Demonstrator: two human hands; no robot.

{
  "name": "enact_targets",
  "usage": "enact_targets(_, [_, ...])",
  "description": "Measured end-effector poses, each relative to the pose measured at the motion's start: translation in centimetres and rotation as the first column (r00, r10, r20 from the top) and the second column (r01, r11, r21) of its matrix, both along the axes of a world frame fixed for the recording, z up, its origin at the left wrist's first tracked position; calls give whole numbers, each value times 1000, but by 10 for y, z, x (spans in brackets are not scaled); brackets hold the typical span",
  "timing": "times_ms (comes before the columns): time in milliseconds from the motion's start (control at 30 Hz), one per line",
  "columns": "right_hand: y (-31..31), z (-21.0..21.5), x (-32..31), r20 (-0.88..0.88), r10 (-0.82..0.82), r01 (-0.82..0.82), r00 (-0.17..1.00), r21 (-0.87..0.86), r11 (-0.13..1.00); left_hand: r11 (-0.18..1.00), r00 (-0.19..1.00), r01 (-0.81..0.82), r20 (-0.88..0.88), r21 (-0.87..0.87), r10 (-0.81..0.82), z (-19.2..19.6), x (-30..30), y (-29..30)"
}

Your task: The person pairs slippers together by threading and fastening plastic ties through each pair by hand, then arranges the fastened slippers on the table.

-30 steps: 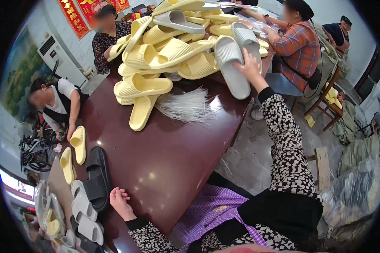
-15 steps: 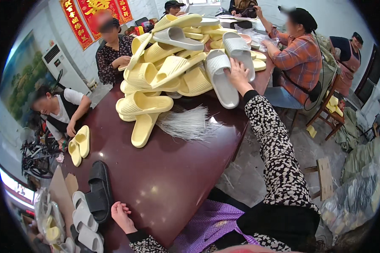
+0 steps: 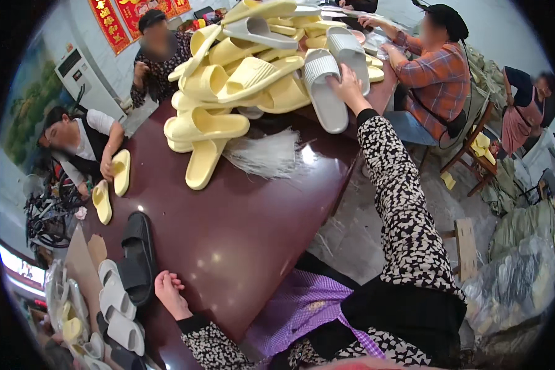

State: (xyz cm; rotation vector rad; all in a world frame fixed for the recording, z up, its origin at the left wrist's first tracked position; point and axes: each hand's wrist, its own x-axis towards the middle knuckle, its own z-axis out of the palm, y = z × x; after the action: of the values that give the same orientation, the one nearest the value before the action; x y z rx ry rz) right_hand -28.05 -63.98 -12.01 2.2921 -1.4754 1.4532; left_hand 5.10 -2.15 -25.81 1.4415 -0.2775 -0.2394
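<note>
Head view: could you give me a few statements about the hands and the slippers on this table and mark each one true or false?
1. The right hand reaches to the grey slippers at the edge of the pile. True.
2. The left hand holds a yellow slipper. False: it rests on the dark red table near its edge, holding nothing.
3. A black slipper lies close to the left hand. True.
4. The pile of yellow slippers lies on the floor. False: it is heaped on the table.
5. A bundle of thin pale strands lies on the table beside the pile. True.
</note>
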Motion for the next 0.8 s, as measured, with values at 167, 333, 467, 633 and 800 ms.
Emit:
enact_targets(167, [5,-6,-3,38,61,-61,997,-6,998,1000,1000,1,3,1,-1,12,12,-6])
enact_targets(333, [9,-8,-3,-30,6,-7,1000,-37,999,1000,1000,10,10,9,-10,11,18,-5])
enact_targets(467, [6,1,-2,10,30,-29,999,-102,994,1000,1000,11,17,-9,-10,9,16,-3])
enact_targets(633, [2,33,4,12,-35,36,999,-80,996,1000,1000,1,17,-11,-1,2,11,5])
enact_targets(800, [-2,45,10,71,-165,168,984,-37,985,1000,999,-12,34,-7,12,-14,-4,15])
